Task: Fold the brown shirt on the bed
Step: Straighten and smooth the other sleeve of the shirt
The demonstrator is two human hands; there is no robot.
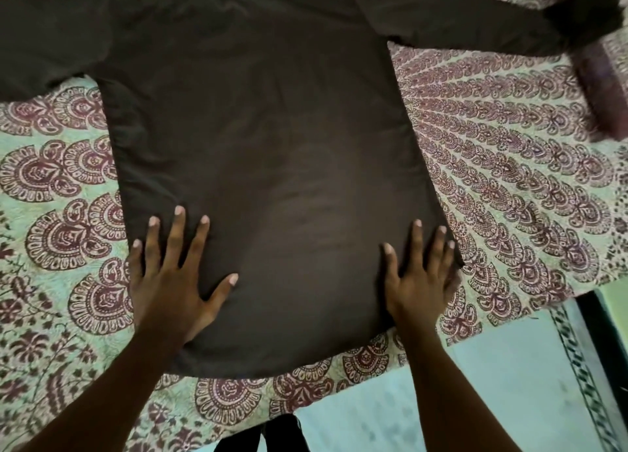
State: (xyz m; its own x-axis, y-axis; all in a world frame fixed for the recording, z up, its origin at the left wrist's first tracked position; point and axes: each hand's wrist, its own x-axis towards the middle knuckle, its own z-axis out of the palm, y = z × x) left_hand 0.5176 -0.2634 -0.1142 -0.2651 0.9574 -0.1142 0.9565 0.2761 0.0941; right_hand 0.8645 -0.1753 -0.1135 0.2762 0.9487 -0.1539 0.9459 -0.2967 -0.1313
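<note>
Brown shirt [265, 152] flat on bed [509, 166], both hands [170, 281] [421, 281] palm-down, straight-fingered, on its hem.

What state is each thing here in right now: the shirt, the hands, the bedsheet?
brown shirt: unfolded, lying flat, sleeves stretched out sideways.
left hand: open, fingers spread, pressing flat on the shirt's lower part.
right hand: open, flat on the shirt near its side edge.
bedsheet: spread out under the shirt.
</note>
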